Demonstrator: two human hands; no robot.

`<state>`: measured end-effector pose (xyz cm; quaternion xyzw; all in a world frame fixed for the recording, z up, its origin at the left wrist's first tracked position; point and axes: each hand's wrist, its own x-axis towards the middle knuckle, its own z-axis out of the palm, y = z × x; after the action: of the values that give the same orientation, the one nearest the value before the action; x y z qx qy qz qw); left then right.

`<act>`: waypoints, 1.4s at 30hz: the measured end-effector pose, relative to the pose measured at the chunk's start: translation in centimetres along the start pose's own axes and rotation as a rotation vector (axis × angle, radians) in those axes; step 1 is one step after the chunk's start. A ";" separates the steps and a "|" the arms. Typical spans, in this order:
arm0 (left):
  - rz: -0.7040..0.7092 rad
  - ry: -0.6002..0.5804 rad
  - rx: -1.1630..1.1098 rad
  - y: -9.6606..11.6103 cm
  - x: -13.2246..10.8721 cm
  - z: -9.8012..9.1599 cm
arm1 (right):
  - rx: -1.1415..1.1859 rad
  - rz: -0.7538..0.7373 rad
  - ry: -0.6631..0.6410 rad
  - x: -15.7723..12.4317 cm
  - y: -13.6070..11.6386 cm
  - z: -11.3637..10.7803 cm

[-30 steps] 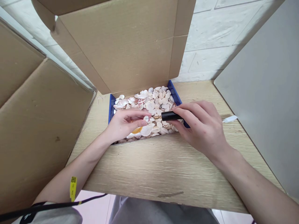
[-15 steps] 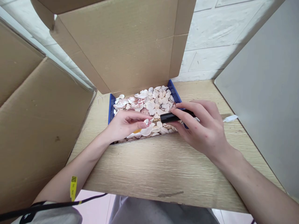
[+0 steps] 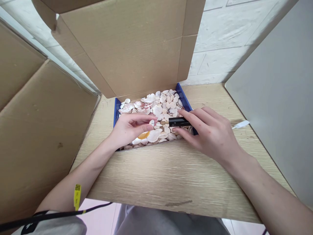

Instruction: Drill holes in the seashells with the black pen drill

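My left hand (image 3: 130,129) pinches a small white seashell (image 3: 152,123) between thumb and fingers. In my right hand (image 3: 207,132) lies a black mini hand drill (image 3: 179,122) with a brass chuck, its thin bit pointing left at the shell. Tip and shell are very close; whether they touch I cannot tell. Both hands are over a shallow blue-sided box (image 3: 184,98) full of seashells (image 3: 166,101). An orange-yellow shell (image 3: 143,135) and a white fan-shaped shell (image 3: 154,135) lie just below my left fingers.
The box's cardboard lid (image 3: 127,49) stands up behind it against the white brick wall (image 3: 220,39). Cardboard (image 3: 49,114) walls the left, a grey panel (image 3: 274,98) the right. A white strip (image 3: 241,124) lies on the wooden table (image 3: 151,176). A black cable (image 3: 56,215) with a yellow tag crosses lower left.
The drill has turned nearly level, with its bit now lined up with the shell. My left hand has turned the shell to face it. My right fingers have shifted along the drill body.
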<state>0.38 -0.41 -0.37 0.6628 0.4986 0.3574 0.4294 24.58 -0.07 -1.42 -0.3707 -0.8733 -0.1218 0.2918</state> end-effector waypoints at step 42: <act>0.077 -0.099 -0.010 0.1 0.0 -0.2 | 0.000 -0.013 0.187 0.1 0.0 -0.4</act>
<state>0.22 -0.35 -0.24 0.6962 0.4493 0.3429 0.4426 24.69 -0.21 -1.03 -0.3519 -0.8446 -0.1580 0.3712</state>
